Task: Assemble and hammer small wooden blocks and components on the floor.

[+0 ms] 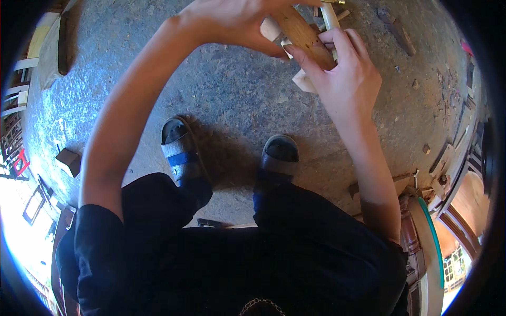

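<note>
At the top edge, a brown wooden block (304, 36) slants between my two hands. My left hand (226, 22) is closed about its upper left side, thumb stretched below; its other fingers are partly cut off by the picture's edge. Thumb and fingers of my right hand (352, 71) grip the block's lower right end. Pale wood pieces, one (270, 29) by my left thumb and another (304, 82) under my right thumb, stick out around the block. Beside my right fingertips is a pale rod (330, 17), like a tool handle, with a brass-coloured end; whether I hold it is unclear.
My sandalled feet (282, 150) stand on the rough concrete floor (232, 89). A dark worn piece of wood (398, 34) lies at the upper right. A small dark block (68, 160) is at the left; wood scraps (440, 184) and a teal-edged seat (431, 237) are at the right.
</note>
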`<action>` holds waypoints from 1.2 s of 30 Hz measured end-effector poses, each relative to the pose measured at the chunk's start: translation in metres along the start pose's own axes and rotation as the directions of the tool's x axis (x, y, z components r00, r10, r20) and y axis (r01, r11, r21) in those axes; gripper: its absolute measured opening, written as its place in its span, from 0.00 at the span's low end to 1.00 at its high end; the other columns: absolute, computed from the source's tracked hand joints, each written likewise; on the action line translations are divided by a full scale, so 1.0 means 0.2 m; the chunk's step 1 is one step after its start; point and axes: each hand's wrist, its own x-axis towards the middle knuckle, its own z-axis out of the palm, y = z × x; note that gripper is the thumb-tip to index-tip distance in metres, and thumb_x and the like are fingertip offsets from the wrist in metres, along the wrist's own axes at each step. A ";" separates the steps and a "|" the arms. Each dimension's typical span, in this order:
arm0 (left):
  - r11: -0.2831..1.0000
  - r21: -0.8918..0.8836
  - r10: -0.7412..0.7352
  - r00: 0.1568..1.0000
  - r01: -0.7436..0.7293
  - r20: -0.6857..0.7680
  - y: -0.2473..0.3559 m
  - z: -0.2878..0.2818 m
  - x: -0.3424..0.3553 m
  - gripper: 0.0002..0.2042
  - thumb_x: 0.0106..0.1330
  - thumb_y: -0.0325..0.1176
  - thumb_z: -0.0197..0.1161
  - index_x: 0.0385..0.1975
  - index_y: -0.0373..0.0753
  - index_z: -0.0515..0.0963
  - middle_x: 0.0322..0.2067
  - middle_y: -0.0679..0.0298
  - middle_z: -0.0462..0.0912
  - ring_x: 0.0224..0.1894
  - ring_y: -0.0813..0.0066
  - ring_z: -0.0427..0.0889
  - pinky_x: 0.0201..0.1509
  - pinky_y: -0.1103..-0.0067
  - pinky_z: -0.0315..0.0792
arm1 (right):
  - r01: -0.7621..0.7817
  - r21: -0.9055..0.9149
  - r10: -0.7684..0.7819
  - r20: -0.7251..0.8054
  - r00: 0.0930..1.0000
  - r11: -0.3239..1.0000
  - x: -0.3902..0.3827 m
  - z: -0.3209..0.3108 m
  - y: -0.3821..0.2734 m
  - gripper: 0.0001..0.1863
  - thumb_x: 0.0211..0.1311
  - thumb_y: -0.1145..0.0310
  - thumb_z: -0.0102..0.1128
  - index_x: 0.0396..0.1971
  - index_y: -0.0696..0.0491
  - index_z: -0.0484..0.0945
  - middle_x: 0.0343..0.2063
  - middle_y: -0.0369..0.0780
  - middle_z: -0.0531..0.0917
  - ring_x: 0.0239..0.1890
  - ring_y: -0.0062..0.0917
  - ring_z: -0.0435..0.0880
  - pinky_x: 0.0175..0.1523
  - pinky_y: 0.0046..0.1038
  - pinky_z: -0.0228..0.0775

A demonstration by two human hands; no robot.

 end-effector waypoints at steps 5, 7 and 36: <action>0.966 0.011 0.257 0.960 -0.259 0.110 -0.05 0.01 0.11 0.40 0.51 0.49 0.81 0.62 0.37 0.75 0.56 0.54 0.80 0.63 0.53 0.76 0.70 0.58 0.66 | 0.043 -0.018 -0.044 -0.091 0.995 0.999 0.00 0.01 0.00 0.23 0.55 0.45 0.76 0.35 0.49 0.82 0.33 0.32 0.83 0.30 0.31 0.88 0.33 0.32 0.79; 0.964 -0.065 0.263 0.955 -0.256 0.140 -0.06 0.00 0.15 0.39 0.50 0.47 0.82 0.61 0.36 0.75 0.55 0.54 0.81 0.62 0.53 0.77 0.70 0.58 0.67 | 0.022 -0.066 -0.025 -0.052 0.998 0.998 0.02 -0.02 -0.03 0.22 0.55 0.45 0.76 0.35 0.48 0.82 0.33 0.32 0.83 0.31 0.31 0.88 0.33 0.32 0.79; 0.945 0.113 -0.301 0.677 0.308 0.671 0.11 -0.09 0.32 0.14 0.59 0.36 0.70 0.40 0.35 0.81 0.36 0.48 0.85 0.40 0.45 0.85 0.43 0.59 0.78 | 0.010 -0.143 -0.003 0.052 0.999 0.990 0.03 -0.03 -0.04 0.21 0.54 0.46 0.76 0.38 0.45 0.83 0.37 0.32 0.83 0.34 0.33 0.87 0.35 0.33 0.79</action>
